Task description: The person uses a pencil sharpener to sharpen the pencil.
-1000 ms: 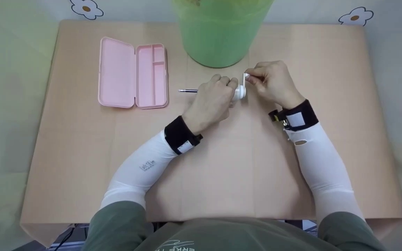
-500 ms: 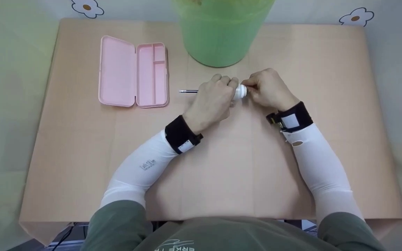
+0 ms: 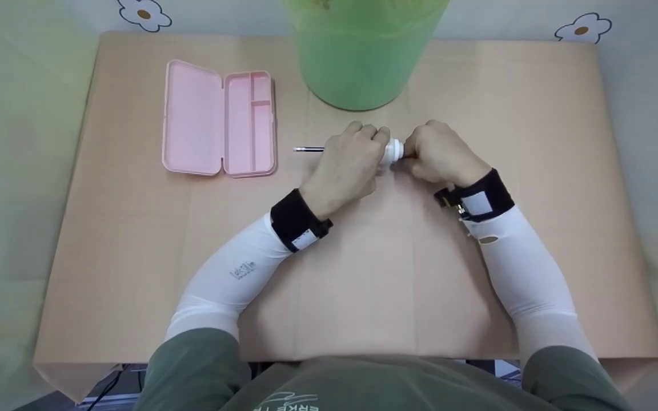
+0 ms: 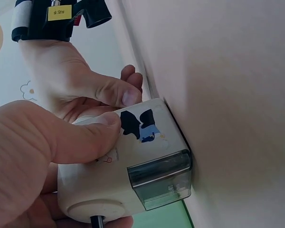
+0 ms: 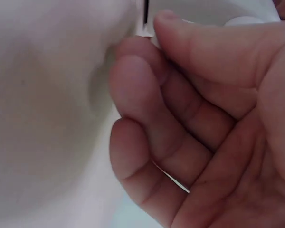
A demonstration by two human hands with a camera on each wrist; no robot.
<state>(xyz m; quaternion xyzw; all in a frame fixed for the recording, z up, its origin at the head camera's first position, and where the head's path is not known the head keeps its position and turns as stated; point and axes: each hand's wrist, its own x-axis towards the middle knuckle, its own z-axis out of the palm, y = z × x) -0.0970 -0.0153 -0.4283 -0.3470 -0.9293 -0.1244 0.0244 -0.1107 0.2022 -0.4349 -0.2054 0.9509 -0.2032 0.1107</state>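
My left hand (image 3: 349,162) grips a white crank pencil sharpener (image 4: 133,175) on the table, its thumb pressing a side with a dark bird-like print. A smoky clear shavings drawer (image 4: 164,178) shows on the sharpener in the left wrist view. From its left end sticks a dark pencil (image 3: 308,149), lying level. At the other end, my right hand (image 3: 443,151) has its fingers curled at the crank; the handle itself is hidden behind them. In the right wrist view the right hand's fingers (image 5: 135,85) are bent beside the sharpener's pale body (image 5: 204,9).
An opened pink pencil case (image 3: 237,123) with compartments lies at the back left. A large translucent green bin (image 3: 357,68) stands behind the hands, close to the sharpener. Brown paper-like covering (image 3: 329,297) spreads over the table.
My right hand has come down and nearer to me, from above the sharpener's end to beside it, turning the white crank arm. The left hand, sharpener and pencil stay in place.
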